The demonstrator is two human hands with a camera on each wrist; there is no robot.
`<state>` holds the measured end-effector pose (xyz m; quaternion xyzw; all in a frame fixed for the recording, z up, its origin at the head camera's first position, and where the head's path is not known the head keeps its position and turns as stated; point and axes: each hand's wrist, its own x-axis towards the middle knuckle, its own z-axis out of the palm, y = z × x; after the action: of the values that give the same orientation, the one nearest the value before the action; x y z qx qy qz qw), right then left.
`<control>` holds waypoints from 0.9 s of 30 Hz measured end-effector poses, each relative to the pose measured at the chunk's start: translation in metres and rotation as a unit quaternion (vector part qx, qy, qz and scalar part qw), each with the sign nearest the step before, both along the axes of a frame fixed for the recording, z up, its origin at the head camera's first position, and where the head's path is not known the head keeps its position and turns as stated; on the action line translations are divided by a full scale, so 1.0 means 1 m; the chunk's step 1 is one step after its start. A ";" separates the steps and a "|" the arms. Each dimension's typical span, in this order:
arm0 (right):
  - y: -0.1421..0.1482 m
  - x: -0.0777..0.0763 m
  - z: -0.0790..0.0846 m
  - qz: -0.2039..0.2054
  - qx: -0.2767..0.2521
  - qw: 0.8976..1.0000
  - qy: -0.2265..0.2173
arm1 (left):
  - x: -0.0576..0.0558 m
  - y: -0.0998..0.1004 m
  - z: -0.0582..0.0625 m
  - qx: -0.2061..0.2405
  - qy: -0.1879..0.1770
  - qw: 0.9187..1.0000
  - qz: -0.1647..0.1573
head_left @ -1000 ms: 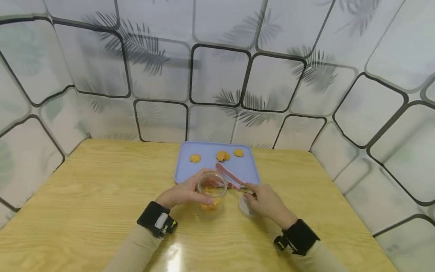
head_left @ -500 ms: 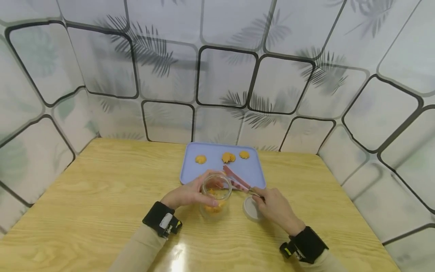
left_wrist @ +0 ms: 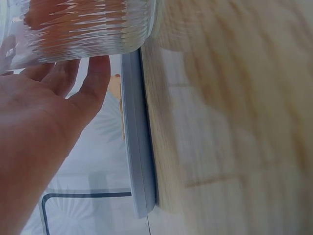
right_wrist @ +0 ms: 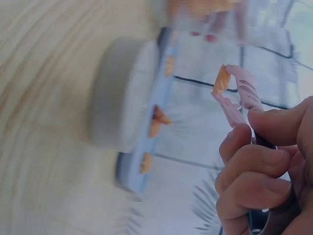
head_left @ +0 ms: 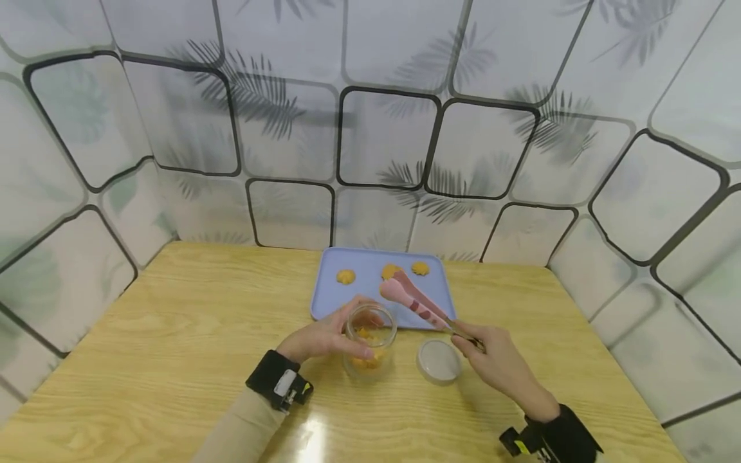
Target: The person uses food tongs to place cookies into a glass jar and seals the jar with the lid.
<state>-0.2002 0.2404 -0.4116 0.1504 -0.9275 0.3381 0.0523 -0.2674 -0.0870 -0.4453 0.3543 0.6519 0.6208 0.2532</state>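
Observation:
My left hand (head_left: 327,337) grips a clear glass jar (head_left: 395,334) round its side, thumb across the near face. Orange-yellow cookies (head_left: 367,361) lie in the jar, which is uncovered at the top. Ribbed glass (left_wrist: 98,29) shows above my fingers in the left wrist view. With curled fingers my right hand (head_left: 503,360) holds pink-tipped tongs (head_left: 425,307), raised over the tray's near right part. Pinched between the tongs' tips is a cookie (right_wrist: 222,79), plain in the right wrist view.
A blue tray (head_left: 361,256) lies beyond the jar, bearing a left cookie (head_left: 346,276), a right cookie (head_left: 420,268) and a middle cookie (head_left: 389,270) partly behind the tongs. A round pale lid (head_left: 440,362) rests on the wooden table (head_left: 173,347) right of the jar. Patterned curtain (head_left: 289,141) hangs behind.
My right hand has drawn right and lifted the tongs from low beside the jar. The lid, partly covered before, now shows whole. My left hand stays on the jar.

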 end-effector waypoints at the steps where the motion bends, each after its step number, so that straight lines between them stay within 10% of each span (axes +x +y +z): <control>1: 0.001 0.004 0.004 0.004 -0.011 1.000 0.004 | 0.001 -0.001 0.000 0.001 0.001 1.000 0.001; 12: -0.006 0.046 0.031 0.096 -0.065 0.993 -0.023 | 0.010 -0.008 -0.005 -0.056 0.031 0.996 0.057; 27: -0.010 0.055 0.034 0.131 -0.019 0.991 0.006 | 0.014 -0.005 0.006 -0.105 0.039 0.991 0.070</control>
<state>-0.1455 0.2302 -0.3772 0.2715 -0.8930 0.3585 0.0157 -0.2535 -0.0921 -0.4395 0.3031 0.7464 0.5505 0.2190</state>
